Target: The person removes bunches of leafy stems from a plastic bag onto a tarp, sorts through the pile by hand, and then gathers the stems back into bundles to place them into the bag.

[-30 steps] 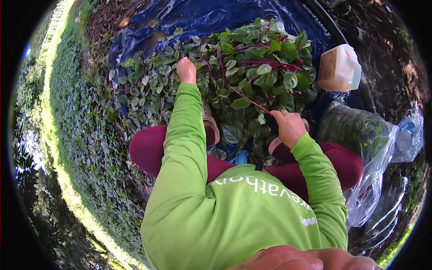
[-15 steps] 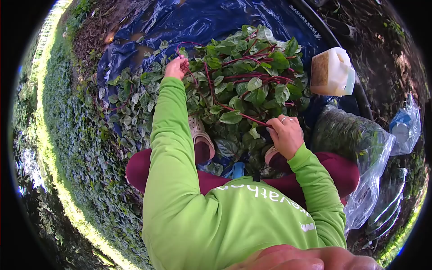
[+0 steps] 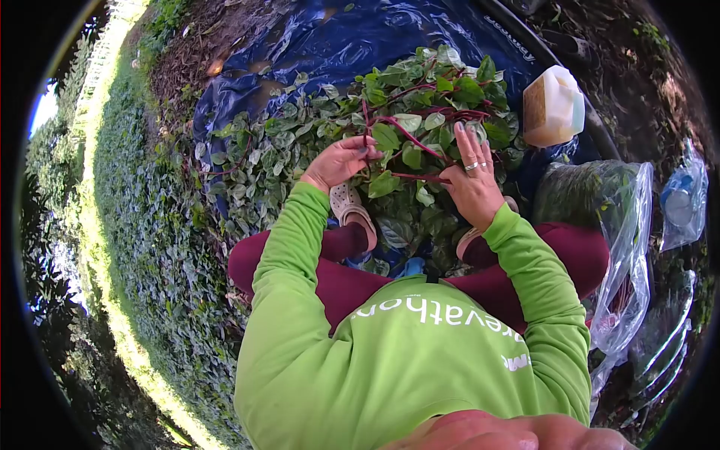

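Note:
Beside the leafy pile, my left hand [image 3: 341, 161] pinches a red-stemmed leafy vine [image 3: 405, 133] between thumb and fingertips. My right hand [image 3: 476, 180], wearing rings, is at the vine's other side. Its thumb presses against a thick red stem [image 3: 420, 178], while the longer fingers stretch over the leaves. A large pile of green leaves on red stems [image 3: 450, 86] lies just beyond both hands. The part of the stem inside my right hand is hidden.
A blue plastic sheet [image 3: 300, 37] lies under the pile. At right stand a whitish plastic jug [image 3: 555, 109] and a clear bag of greens [image 3: 574, 195], near another clear bag [image 3: 684, 196]. Beige clogs [image 3: 346, 201] are close to the leaves. Dense foliage [image 3: 142, 225] fills the left.
My left hand has come down and right, toward my right hand, bringing the vine with it. My right hand has moved slightly up, its fingers now more extended.

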Demonstrator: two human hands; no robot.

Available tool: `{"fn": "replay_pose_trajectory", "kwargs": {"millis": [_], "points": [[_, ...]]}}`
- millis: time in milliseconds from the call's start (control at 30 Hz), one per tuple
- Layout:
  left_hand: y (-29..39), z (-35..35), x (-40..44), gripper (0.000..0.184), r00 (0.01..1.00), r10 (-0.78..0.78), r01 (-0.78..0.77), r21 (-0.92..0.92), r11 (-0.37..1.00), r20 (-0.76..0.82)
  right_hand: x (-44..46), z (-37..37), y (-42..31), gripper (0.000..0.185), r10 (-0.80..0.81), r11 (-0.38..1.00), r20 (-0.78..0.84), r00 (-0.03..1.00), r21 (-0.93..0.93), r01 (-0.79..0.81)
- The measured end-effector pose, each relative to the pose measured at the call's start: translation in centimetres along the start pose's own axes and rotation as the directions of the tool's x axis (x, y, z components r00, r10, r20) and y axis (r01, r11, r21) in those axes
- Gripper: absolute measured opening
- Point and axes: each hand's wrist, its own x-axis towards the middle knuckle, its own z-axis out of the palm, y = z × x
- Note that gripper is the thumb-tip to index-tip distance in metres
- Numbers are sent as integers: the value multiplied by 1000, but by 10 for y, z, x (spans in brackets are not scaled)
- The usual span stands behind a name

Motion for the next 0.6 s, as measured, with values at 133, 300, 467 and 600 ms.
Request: {"fn": "replay_pose_trajectory", "kwargs": {"millis": [133, 300, 467, 600], "points": [[-33, 4, -5, 30, 988, -146, 149, 52, 988, -54, -11, 5, 2, 15, 186, 937, 253, 949, 245, -249], [-32, -15, 5, 29, 877, -328, 465, 445, 765, -352, -13, 2, 4, 15, -15, 992, 310, 951, 125, -25], [-71, -81, 62, 26, 607, 370, 304, 636, 710, -703, -21, 16, 6, 20, -7, 995, 274, 962, 94, -20], [-84, -82, 89, 27, 588, 289, 249, 510, 824, -755, -20, 12, 12, 27, 19, 998, 419, 908, -60, 6]]}}
